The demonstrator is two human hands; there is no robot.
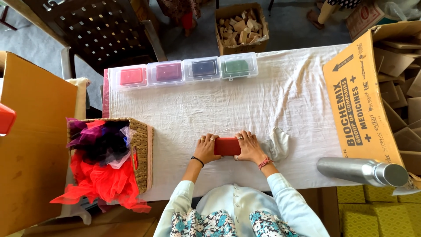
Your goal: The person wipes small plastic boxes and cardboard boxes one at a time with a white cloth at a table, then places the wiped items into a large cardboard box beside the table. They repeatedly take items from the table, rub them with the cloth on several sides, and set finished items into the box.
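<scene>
You are pinching a red block between your two hands: your left hand is pressing its left end, your right hand its right end, fingers held together. The block is lying on the white cloth, with a grey rag just right of it, a basket of bright netting left, and four clear boxes beyond.

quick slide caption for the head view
Both hands, left hand and right hand, press a small red rectangular block on a white cloth-covered table.
</scene>
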